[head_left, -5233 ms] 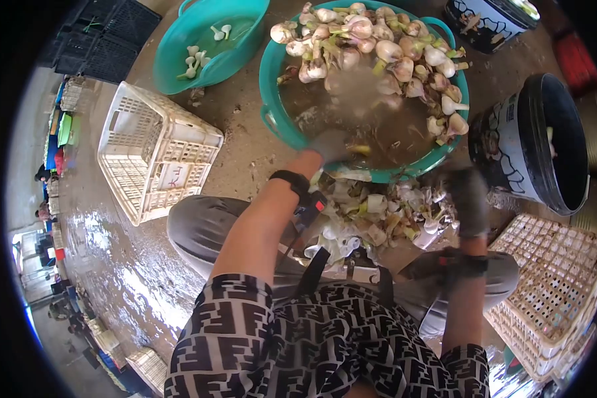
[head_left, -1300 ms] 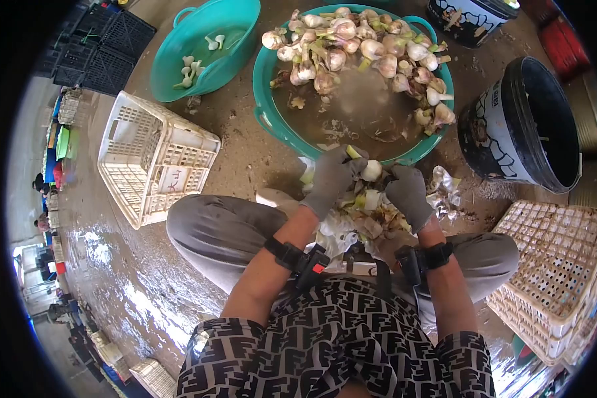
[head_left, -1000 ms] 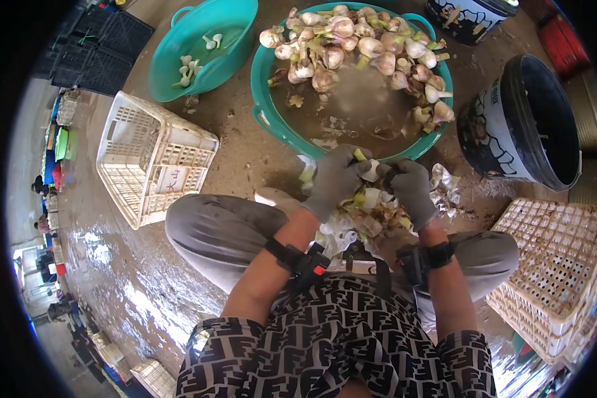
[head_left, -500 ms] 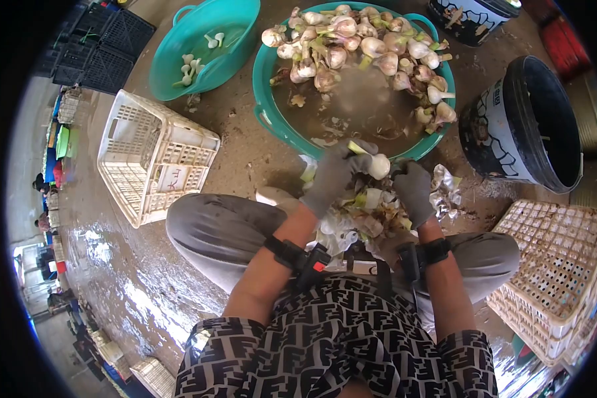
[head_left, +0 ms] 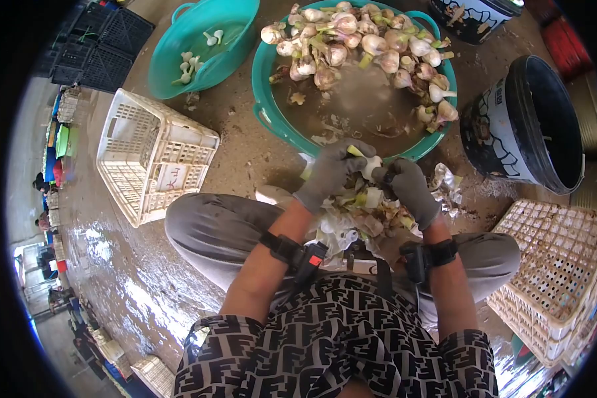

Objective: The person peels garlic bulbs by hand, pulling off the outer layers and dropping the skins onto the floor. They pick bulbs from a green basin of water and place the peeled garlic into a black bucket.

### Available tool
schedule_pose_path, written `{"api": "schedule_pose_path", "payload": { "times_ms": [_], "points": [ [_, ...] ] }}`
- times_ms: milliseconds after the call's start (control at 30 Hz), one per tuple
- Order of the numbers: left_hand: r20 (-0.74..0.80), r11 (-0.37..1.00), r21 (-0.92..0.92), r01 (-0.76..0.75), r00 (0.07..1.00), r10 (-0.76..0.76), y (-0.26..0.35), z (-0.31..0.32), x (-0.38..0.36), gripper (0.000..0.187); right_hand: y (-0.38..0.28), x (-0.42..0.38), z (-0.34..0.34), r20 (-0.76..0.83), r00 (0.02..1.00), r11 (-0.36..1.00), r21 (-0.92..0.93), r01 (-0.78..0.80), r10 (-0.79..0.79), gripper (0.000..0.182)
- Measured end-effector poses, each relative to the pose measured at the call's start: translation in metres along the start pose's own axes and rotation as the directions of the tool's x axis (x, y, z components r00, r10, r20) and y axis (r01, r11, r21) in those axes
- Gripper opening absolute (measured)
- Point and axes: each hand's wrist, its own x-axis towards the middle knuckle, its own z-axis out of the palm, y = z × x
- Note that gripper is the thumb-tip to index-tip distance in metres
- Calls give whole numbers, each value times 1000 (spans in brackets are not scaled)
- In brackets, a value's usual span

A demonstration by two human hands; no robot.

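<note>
My left hand [head_left: 330, 174], in a grey glove, is closed round a pale garlic bulb [head_left: 371, 168] with a green stem stub. The bulb is just in front of the near rim of a green tub [head_left: 272, 126]. My right hand [head_left: 414, 190], also gloved, has its fingers curled, with the fingertips against the bulb's right side. Something small and dark shows at those fingers, but I cannot make out what it is. Below both hands lies a heap of garlic peelings and stem scraps [head_left: 371, 215]. Many unpeeled garlic bulbs [head_left: 338, 50] are piled in the tub's muddy water.
Several white bulbs [head_left: 187, 66] lie in a green basin [head_left: 212, 76] at the upper left. A white plastic crate [head_left: 179, 169] stands left of my knee. To the right are a black-and-white bucket [head_left: 504, 136] and stacked crates [head_left: 554, 259]. The floor [head_left: 139, 265] is wet.
My right hand has moved up and left, from beside the bulb to touching it. The bulb in my left hand has tilted slightly and shifted a little to the left.
</note>
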Motion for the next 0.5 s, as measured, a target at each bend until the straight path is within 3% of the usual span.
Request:
{"api": "schedule_pose_path", "payload": {
  "times_ms": [133,233,333,433,500],
  "points": [
    [66,990,-139,-7,998,16,-1,-6,0,19,23,6,-8,117,989,922,385,35,-86,20],
    [53,956,-291,48,998,-34,3,-7,-2,19,30,12,-9,-44,999,859,512,7,18,22],
    [7,886,-419,199,976,-216,9,-2,-4,19,23,15,8,-389,887,842,366,397,-249,17],
    [-24,828,-560,40,998,-65,-8,13,0,24,8,15,17,-377,846,747,417,518,-377,21],
    [-12,749,-649,131,983,-183,-13,14,2,25,8,17,17,-263,833,777,303,551,-488,25]
  ]
}}
